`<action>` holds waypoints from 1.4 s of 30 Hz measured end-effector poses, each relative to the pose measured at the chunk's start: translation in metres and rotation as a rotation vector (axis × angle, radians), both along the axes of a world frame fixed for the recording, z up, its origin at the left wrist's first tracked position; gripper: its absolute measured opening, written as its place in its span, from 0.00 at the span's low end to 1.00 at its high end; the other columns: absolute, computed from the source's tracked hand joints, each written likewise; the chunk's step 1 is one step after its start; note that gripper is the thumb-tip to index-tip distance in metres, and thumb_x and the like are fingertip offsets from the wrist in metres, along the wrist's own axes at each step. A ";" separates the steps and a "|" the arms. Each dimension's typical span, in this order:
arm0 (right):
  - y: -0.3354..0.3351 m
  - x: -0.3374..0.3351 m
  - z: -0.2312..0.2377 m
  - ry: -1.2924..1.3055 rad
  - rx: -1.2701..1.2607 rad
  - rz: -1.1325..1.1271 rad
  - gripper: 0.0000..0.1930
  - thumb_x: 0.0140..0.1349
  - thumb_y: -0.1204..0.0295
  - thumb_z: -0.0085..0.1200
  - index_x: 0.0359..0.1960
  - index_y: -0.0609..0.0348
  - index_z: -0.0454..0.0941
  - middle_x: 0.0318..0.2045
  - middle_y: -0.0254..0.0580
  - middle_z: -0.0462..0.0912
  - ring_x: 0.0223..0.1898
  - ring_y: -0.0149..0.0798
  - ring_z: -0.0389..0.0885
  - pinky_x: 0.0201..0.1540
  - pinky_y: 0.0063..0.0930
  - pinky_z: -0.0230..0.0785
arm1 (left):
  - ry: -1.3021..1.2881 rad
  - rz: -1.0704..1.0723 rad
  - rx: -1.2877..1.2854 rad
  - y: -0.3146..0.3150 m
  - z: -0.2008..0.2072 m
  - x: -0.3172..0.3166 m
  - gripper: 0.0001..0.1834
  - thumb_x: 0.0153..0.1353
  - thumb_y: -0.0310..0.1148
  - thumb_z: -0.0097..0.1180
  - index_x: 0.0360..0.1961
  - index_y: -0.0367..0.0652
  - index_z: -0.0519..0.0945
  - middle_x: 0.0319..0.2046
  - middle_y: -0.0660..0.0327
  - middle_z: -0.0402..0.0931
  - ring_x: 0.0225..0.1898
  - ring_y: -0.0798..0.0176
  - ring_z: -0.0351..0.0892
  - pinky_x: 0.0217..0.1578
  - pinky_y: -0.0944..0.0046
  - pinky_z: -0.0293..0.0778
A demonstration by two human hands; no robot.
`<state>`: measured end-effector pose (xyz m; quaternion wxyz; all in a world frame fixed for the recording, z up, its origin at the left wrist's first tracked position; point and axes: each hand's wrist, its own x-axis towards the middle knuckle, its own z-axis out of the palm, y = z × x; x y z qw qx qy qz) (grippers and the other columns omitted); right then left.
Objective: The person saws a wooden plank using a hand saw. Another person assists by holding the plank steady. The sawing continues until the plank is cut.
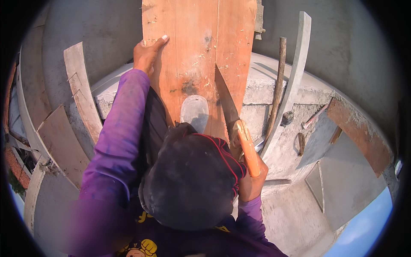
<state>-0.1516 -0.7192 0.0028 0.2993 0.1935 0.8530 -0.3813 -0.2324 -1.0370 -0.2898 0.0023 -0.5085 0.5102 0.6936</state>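
Observation:
A wide reddish-brown wooden board (pixel 184 55) runs away from me at the upper middle, with sawdust and shavings on its face. My left hand (pixel 147 55) grips its left edge, thumb on top and the other fingers mostly hidden. My right hand (pixel 253 177) is closed round the orange-brown wooden handle of a handsaw (pixel 227 94). The saw's tapered, toothed blade slants up and left, its tip meeting a thin dark line along the board. A pale grey rounded shape (pixel 195 112), whose kind I cannot tell, shows against the board's near part.
A dark cap (pixel 188 184) with red trim covers the lower middle. Concrete ledge (pixel 267 92) runs behind the board. A wooden pole (pixel 278 81) and a long pale plank (pixel 297 64) lean at the right. Another plank (pixel 83 85) stands left, and a brown panel (pixel 359 135) lies far right.

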 end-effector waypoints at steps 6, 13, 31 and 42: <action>0.002 -0.004 -0.059 0.052 -0.103 0.026 0.23 0.58 0.78 0.55 0.57 0.72 0.84 0.37 0.46 0.88 0.38 0.35 0.84 0.45 0.33 0.77 | -0.002 -0.015 0.016 0.004 0.003 -0.005 0.32 0.58 0.33 0.82 0.60 0.28 0.82 0.54 0.49 0.88 0.53 0.57 0.89 0.58 0.60 0.81; -0.001 -0.004 -0.034 -0.026 -0.094 -0.080 0.16 0.58 0.78 0.55 0.48 0.71 0.85 0.30 0.39 0.83 0.33 0.31 0.78 0.39 0.32 0.75 | -0.016 -0.015 0.039 -0.002 0.005 0.002 0.33 0.59 0.34 0.81 0.60 0.28 0.82 0.54 0.49 0.88 0.53 0.57 0.89 0.58 0.60 0.81; 0.003 0.016 -0.019 0.104 -0.113 -0.022 0.12 0.59 0.77 0.57 0.44 0.69 0.84 0.27 0.36 0.78 0.31 0.28 0.75 0.37 0.28 0.72 | 0.012 -0.018 0.020 -0.002 0.002 0.000 0.32 0.59 0.34 0.81 0.60 0.29 0.82 0.53 0.49 0.88 0.51 0.57 0.90 0.54 0.59 0.83; 0.004 -0.028 -0.130 0.107 -0.234 -0.081 0.12 0.63 0.78 0.56 0.46 0.68 0.86 0.26 0.34 0.81 0.26 0.24 0.77 0.29 0.25 0.69 | -0.332 -0.132 -0.313 0.025 -0.020 0.043 0.49 0.52 0.54 0.83 0.63 0.24 0.80 0.56 0.44 0.87 0.53 0.49 0.90 0.59 0.56 0.81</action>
